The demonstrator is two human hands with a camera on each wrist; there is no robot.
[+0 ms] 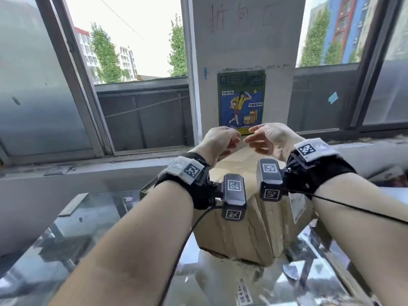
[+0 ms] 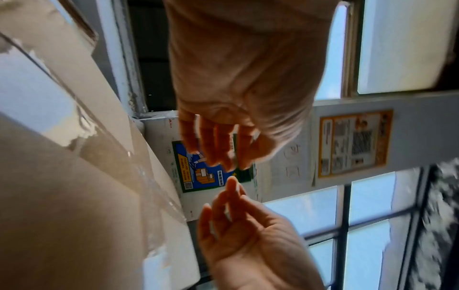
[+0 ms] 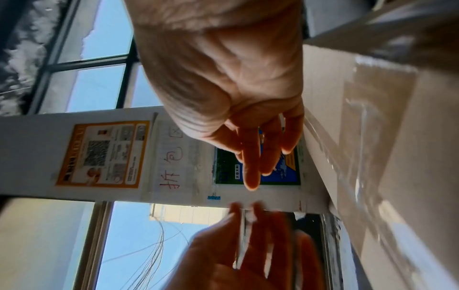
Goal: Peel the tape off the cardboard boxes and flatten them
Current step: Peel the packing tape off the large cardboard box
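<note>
A brown cardboard box (image 1: 242, 235) stands on the glass table, its long side running away from me. Clear tape (image 2: 149, 186) runs along its top seam, wrinkled and partly lifted; the right wrist view shows that tape (image 3: 360, 157) as well. A white shipping label (image 1: 298, 206) sticks to the box's right side. My left hand (image 1: 234, 138) and right hand (image 1: 251, 134) hover above the box's far end with fingertips almost meeting. The left fingers (image 2: 218, 149) hang loosely curled and the right fingers (image 3: 261, 157) are relaxed. I see nothing held in either hand.
The glass table (image 1: 88, 239) reflects the windows, and a small printed sticker (image 1: 242, 292) lies near its front edge. Behind the box stand a concrete sill (image 1: 110, 168) and a pillar carrying a blue poster (image 1: 241, 102). Windows flank the pillar.
</note>
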